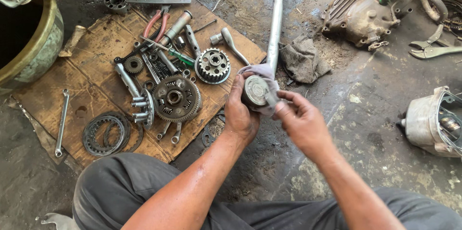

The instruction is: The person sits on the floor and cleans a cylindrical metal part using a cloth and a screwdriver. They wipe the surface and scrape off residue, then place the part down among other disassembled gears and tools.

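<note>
Down on the grimy concrete floor (365, 129), and the biggest thing near the grip is the flat sheet of brown cardboard (96, 80) spread out to the left of the hands, loaded with parts. Up and to the right of the grip sits a dirty grey cast-metal engine casing (365, 13), well apart, and off to the far right a paler rounded metal housing (430, 124). Far left, the rim of a big green-and-brass round drum (43, 42). A long silver metal tube (276, 18) runs straight up from just behind the grip, with a crumpled grey rag (303, 59) lying beside it. On the cardboard, nearest the left hand, a large round toothed steel clutch wheel (175, 97), and above it a smaller silver toothed hub (212, 65); farther left, a stack of thin dark ring plates (103, 133) and a slim silver spanner (61, 123) on the cardboard's edge. Now the grip itself: the left hand (239, 112) is wrapped around a small round grey metal disc part (255, 90), cradled in a pale cloth (263, 72), held up above the floor between both hands. The right hand (301, 119) comes in from the right, fingertips pinched narrow on a short metal stub (270, 99) at the disc's lower right edge, touching it.
</note>
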